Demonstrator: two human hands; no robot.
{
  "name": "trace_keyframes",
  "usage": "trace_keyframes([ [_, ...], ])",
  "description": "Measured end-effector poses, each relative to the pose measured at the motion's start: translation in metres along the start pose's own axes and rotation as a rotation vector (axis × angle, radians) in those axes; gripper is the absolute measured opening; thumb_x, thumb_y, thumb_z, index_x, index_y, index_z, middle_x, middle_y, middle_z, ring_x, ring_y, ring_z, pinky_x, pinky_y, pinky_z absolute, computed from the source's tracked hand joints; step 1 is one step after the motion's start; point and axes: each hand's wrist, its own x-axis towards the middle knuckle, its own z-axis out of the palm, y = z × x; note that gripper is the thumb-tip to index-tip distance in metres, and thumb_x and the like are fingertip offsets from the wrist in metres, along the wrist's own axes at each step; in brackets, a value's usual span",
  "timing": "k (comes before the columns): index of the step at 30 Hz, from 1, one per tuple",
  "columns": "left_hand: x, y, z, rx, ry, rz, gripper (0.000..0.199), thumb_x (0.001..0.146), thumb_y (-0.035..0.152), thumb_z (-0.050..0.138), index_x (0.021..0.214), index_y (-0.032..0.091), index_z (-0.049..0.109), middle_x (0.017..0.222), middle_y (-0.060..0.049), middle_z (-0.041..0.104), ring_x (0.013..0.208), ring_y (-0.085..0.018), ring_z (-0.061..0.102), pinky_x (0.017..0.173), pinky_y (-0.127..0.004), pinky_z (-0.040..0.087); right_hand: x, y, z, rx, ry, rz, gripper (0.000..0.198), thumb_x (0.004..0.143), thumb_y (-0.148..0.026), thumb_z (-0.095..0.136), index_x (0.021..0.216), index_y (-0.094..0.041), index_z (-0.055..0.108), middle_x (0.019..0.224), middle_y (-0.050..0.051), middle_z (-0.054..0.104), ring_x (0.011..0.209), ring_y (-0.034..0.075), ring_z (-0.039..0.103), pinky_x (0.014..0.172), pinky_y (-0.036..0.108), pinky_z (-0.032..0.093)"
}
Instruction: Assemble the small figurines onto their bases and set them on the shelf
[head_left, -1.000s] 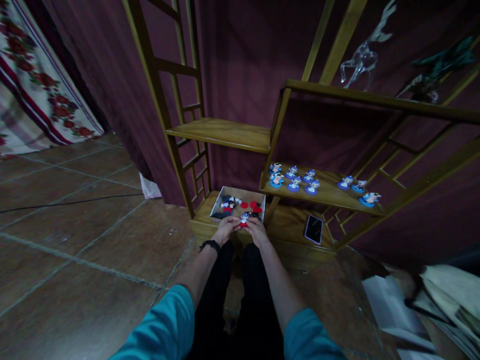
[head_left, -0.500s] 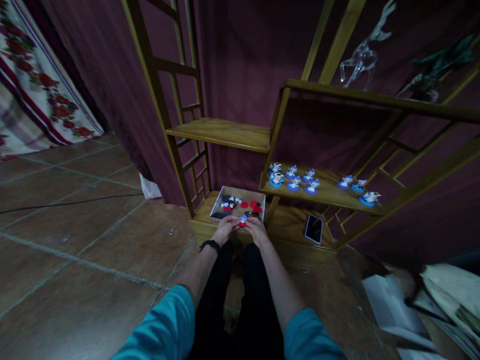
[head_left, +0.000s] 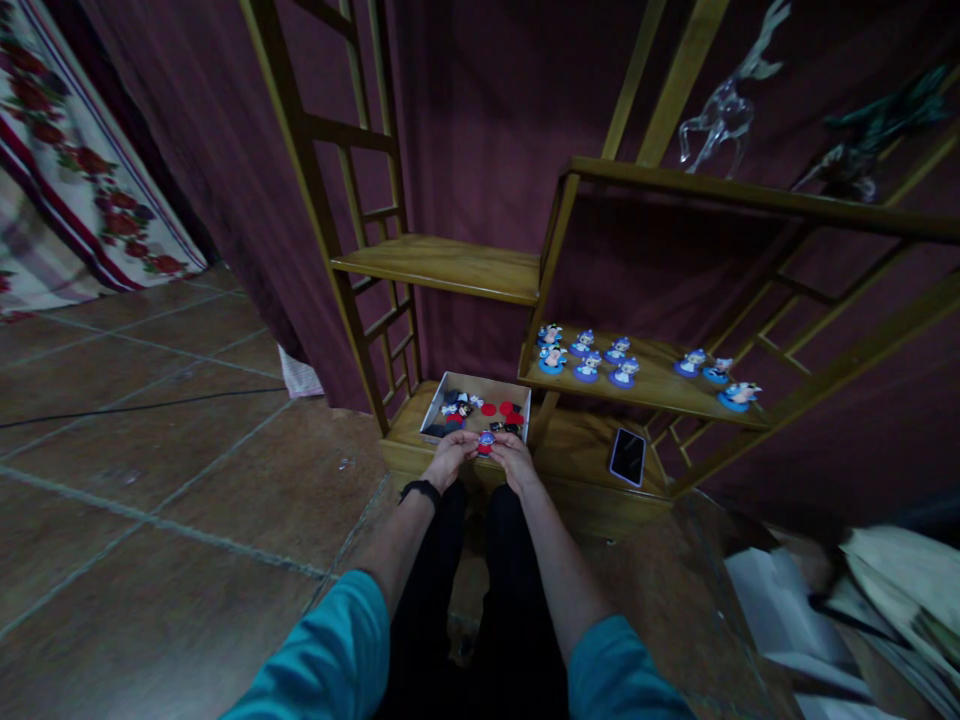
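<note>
Gripping small figurine (head_left: 487,438) near its red base (head_left: 485,450): left hand (head_left: 453,456) and right hand (head_left: 513,460) pinch opposite sides, at the near edge of the open box (head_left: 487,385). Judged light, stiff, probably smooth plastic; small parts may snap, so best held by the base.

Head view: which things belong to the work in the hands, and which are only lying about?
Belonging:
red-based figurine, held by left hand and right hand
open box with red discs
probably the similar shelf figurines

Lying about:
phone
clear deer ornament
dark green ornament
</note>
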Motion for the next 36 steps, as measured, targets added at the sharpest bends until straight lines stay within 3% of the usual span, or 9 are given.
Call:
trace_keyframes([
  [17,-0.001,0.001,0.003,0.001,0.027,-0.019,0.017,0.059,0.012,0.073,0.074,0.012,0.065,0.067,-0.003,0.064,0.053,-0.007,0.057,0.054,-0.018,0.044,0.009,0.012,-0.005,0.030,0.077,0.005,0.022,0.056,-0.026,0.072,0.074,-0.017,0.063,0.076,0.001,0.067,0.066,0.011,0.061,0.060,0.023,0.048],
  [29,0.001,-0.001,0.004,-0.036,0.035,-0.067,0.009,0.065,0.008,0.069,0.072,0.011,0.064,0.063,-0.004,0.064,0.050,-0.007,0.056,0.053,-0.018,0.046,0.009,0.011,-0.005,0.054,0.099,0.031,0.025,0.058,-0.029,0.071,0.077,-0.016,0.064,0.077,0.003,0.068,0.068,0.013,0.062,0.062,0.025,0.050],
  [36,0.000,0.000,0.003,-0.065,0.037,-0.078,0.010,0.064,0.010,0.071,0.071,0.010,0.065,0.067,-0.006,0.065,0.058,-0.010,0.060,0.058,-0.021,0.048,0.005,0.008,-0.003,0.088,0.086,0.019,0.023,0.059,-0.027,0.071,0.078,-0.016,0.064,0.077,0.004,0.068,0.071,0.015,0.063,0.068,0.029,0.051],
])
